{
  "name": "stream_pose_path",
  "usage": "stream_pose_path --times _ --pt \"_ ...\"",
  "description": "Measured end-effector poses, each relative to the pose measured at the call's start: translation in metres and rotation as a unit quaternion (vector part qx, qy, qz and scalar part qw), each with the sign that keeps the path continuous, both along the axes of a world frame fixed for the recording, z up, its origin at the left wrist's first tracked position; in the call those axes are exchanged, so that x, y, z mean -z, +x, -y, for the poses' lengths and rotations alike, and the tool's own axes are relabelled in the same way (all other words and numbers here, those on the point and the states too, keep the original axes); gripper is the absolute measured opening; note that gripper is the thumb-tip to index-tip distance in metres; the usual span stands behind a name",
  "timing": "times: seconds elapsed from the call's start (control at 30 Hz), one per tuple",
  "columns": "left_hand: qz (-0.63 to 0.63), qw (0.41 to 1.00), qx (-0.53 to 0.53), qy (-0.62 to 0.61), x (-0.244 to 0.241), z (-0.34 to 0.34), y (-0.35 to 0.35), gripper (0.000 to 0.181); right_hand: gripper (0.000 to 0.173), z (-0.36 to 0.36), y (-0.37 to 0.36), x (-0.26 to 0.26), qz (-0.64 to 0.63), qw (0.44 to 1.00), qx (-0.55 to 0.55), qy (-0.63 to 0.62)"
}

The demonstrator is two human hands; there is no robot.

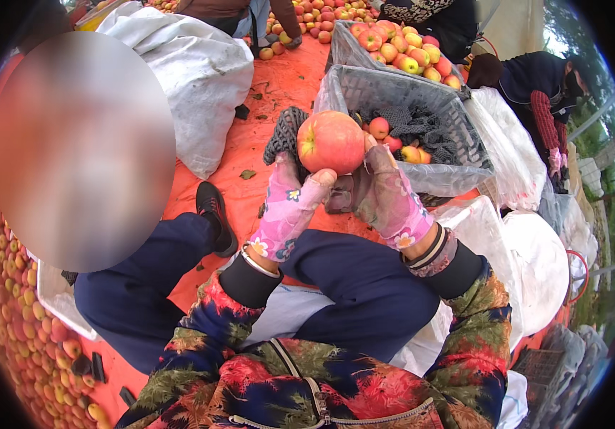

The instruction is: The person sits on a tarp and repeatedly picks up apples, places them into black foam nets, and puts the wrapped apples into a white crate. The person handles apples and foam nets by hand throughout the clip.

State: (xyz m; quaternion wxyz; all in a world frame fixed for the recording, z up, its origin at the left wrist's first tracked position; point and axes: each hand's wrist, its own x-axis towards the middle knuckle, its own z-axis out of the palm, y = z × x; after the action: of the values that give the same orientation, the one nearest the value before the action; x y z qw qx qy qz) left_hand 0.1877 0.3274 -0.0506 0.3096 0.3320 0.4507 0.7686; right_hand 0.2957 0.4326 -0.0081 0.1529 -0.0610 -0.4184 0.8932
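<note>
A red-yellow apple (331, 142) is held up in front of me between both hands. My left hand (288, 212), in a pink floral fingertip-less glove, has its thumb against the apple's lower side. Dark grey foam netting (284, 134) is bunched beside the apple at the left fingers. My right hand (396, 201), gloved alike and stained grey, touches the apple's right side with its fingertips. Just beyond stands a plastic-lined crate (425, 177). Inside it lie several apples (379, 127) and more dark foam netting (425, 128).
A crate heaped with apples (412, 51) stands behind the lined one. A white sack (195, 80) sits on the orange tarp (280, 86). Loose apples (23, 316) spread along the left. White plastic bags (532, 268) lie right. Other people work nearby. A blurred patch hides the upper left.
</note>
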Motion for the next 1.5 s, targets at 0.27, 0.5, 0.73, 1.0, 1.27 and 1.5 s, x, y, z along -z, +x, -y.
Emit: stream_pose_path --times 0.27,0.5,0.73,1.0,1.27,1.5 --pt "0.198 0.963 0.134 0.123 -0.048 0.090 -0.018 0.063 0.042 0.005 -0.010 0.001 0.156 0.953 0.115 0.235" --pt "0.313 0.912 0.185 0.189 -0.063 0.182 -0.045 0.060 0.041 0.110 -0.062 -0.002 -0.010 0.976 -0.180 -0.122" --pt "-0.018 0.989 -0.146 0.013 -0.085 0.276 -0.089 0.061 0.033 0.194 -0.133 -0.053 -0.172 0.785 0.180 0.568" --pt "-0.417 0.779 -0.450 -0.126 -0.069 0.328 -0.202 0.055 0.032 0.242 -0.183 -0.042 -0.149 0.613 0.090 0.770" --pt "-0.503 0.653 -0.347 -0.448 0.092 0.361 -0.378 0.055 0.025 -0.065 -0.081 -0.047 0.281 0.497 0.314 0.758" --pt "-0.453 0.654 -0.242 -0.556 0.185 0.343 -0.448 0.036 0.028 -0.166 0.015 0.015 0.487 0.450 0.209 0.719"
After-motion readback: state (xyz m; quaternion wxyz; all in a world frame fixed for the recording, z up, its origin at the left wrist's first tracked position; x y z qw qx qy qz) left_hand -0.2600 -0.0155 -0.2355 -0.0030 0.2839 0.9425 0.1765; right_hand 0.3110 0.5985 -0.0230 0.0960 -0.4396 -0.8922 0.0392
